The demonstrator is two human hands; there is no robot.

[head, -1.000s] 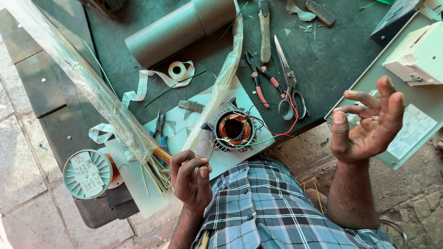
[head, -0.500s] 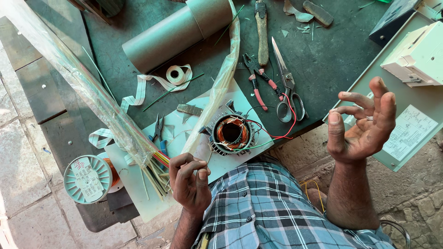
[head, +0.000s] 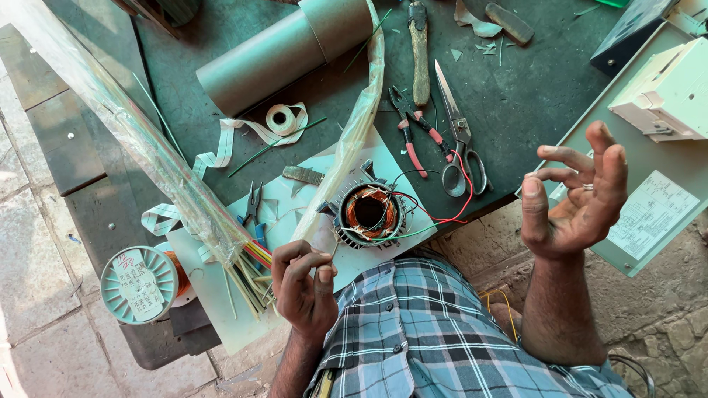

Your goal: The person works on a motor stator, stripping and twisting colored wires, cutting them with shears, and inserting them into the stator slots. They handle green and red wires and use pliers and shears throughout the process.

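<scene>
At the surface's near edge, the left hand [head: 304,284] pinches a thin sleeve [head: 333,249] between its fingertips, just beside the stator [head: 369,214]. The stator lies up and right of that hand, bore facing up. The right hand [head: 575,199] hovers open and empty off the surface, farther away. Scissors [head: 457,136] lie beyond.

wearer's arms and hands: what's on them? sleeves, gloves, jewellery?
No gloves on either hand. The right hand has a thin ring on one finger; the left hand shows none. Forearms are uncovered, no watch or band visible. The shirt is blue, white and dark plaid.
</scene>
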